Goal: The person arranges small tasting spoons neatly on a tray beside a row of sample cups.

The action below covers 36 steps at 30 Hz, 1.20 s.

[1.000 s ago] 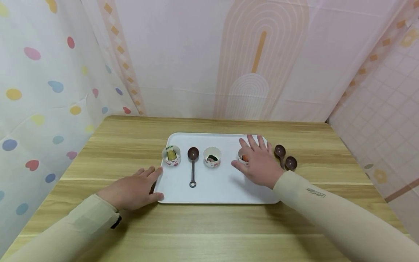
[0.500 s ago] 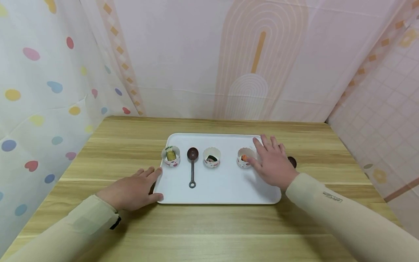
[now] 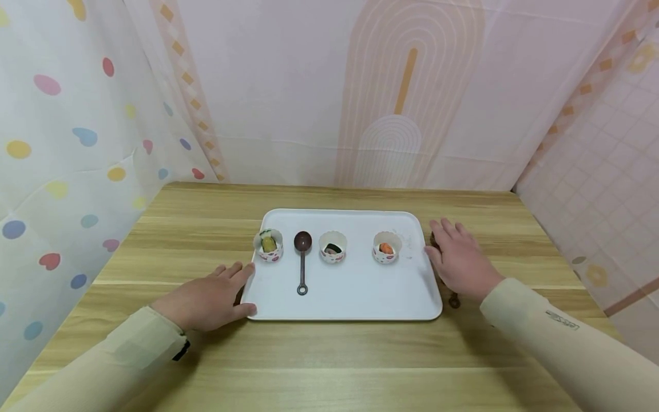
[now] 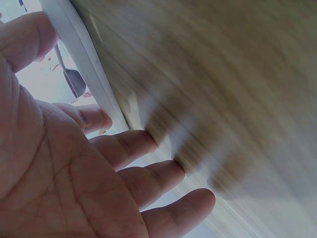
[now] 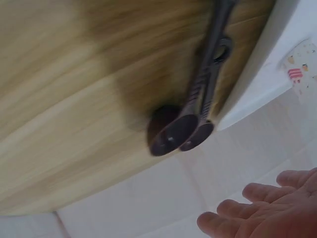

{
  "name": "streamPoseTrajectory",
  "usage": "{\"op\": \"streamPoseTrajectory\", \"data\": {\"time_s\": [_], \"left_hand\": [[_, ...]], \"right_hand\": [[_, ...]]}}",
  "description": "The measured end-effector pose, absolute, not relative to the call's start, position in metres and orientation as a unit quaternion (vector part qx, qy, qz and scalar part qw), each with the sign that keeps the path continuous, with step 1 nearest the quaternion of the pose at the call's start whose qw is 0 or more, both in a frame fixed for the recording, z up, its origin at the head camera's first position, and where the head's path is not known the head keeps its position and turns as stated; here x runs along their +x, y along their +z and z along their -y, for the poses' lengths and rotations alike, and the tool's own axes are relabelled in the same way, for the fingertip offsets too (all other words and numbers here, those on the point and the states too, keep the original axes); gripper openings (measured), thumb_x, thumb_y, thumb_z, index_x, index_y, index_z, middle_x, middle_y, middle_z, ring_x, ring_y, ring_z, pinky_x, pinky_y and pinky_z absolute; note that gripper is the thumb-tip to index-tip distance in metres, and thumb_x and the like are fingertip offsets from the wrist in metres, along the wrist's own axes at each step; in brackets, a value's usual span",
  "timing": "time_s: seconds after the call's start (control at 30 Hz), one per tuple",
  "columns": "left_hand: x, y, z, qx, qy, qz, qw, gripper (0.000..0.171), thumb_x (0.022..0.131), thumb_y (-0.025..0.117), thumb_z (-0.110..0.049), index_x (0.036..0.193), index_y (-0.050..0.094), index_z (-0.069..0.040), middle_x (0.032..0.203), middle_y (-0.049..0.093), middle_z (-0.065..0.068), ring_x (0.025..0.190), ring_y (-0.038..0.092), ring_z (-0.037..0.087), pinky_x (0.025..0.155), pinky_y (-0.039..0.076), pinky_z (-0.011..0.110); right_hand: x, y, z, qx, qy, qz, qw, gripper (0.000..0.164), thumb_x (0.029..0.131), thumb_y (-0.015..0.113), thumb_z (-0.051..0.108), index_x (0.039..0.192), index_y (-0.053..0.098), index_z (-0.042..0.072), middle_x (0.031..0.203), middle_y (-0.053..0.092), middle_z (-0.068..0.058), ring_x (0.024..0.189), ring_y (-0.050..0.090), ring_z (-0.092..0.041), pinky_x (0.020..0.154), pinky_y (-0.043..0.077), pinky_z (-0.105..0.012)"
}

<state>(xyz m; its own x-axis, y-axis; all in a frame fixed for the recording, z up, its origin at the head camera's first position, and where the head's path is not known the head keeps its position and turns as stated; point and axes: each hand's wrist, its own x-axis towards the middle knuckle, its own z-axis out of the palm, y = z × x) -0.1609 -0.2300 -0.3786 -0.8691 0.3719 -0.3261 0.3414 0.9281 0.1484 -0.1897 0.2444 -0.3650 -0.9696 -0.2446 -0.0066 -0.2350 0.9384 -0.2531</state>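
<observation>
Dark brown spoons (image 5: 194, 94), two with round glossy bowls and slim handles, lie on the table (image 3: 329, 363) under the right hand (image 3: 463, 260), its fingers outstretched, gripping nothing. Between the hands sits a white, round-cornered tray (image 3: 350, 297); the left hand (image 3: 208, 297), fingers loosely extended, touches its edge.

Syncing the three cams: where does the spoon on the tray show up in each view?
Head: spoon just left of centre, below mid-height, on the tray.
Left wrist: spoon at upper left, inside the tray's rim.
Right wrist: not in it; the other two spoons there are off the tray.
Shared landmark: tray, lower centre, left and right respectively.
</observation>
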Motion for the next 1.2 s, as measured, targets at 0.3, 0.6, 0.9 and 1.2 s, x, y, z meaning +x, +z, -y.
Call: {"op": "streamPoseTrajectory", "data": {"time_s": [0.3, 0.6, 0.9, 1.2], "left_hand": [[-0.162, -0.379, 0.230, 0.185, 0.038, -0.966, 0.179, 0.095, 0.098, 0.065, -0.062, 0.162, 0.034, 0.001, 0.163, 0.037, 0.035, 0.144, 0.039, 0.064, 0.109, 0.045, 0.071], [-0.163, -0.380, 0.230, 0.182, 0.036, -0.966, 0.180, 0.096, 0.097, 0.064, -0.064, 0.163, 0.033, -0.001, 0.163, 0.037, 0.034, 0.146, 0.038, 0.061, 0.108, 0.046, 0.070], [-0.161, -0.379, 0.232, 0.184, 0.043, -0.965, 0.181, 0.098, 0.097, 0.064, -0.064, 0.163, 0.031, 0.000, 0.163, 0.035, 0.035, 0.147, 0.035, 0.062, 0.111, 0.043, 0.070], [-0.162, -0.381, 0.232, 0.183, 0.046, -0.965, 0.184, 0.097, 0.097, 0.063, -0.066, 0.163, 0.032, -0.001, 0.164, 0.035, 0.034, 0.148, 0.035, 0.061, 0.112, 0.042, 0.070]], "right_hand": [[-0.179, -0.365, -0.266, -0.104, -0.122, -0.987, 0.005, 0.053, 0.112, 0.049, 0.021, 0.156, 0.039, -0.007, 0.154, 0.045, -0.037, 0.142, 0.045, -0.056, 0.116, 0.039, -0.067], [-0.168, -0.365, -0.278, -0.098, -0.106, -0.989, 0.015, 0.039, 0.106, 0.062, 0.019, 0.131, 0.059, -0.011, 0.125, 0.064, -0.034, 0.119, 0.063, -0.050, 0.098, 0.054, -0.062], [-0.160, -0.368, -0.283, -0.072, -0.099, -0.987, 0.100, 0.043, 0.097, 0.076, 0.035, 0.111, 0.066, -0.004, 0.084, 0.069, -0.007, 0.075, 0.063, -0.022, 0.070, 0.055, -0.044], [-0.157, -0.376, -0.281, -0.063, -0.094, -0.986, 0.119, 0.048, 0.094, 0.079, 0.038, 0.110, 0.068, -0.005, 0.101, 0.076, -0.019, 0.083, 0.067, -0.025, 0.080, 0.059, -0.049]]}}
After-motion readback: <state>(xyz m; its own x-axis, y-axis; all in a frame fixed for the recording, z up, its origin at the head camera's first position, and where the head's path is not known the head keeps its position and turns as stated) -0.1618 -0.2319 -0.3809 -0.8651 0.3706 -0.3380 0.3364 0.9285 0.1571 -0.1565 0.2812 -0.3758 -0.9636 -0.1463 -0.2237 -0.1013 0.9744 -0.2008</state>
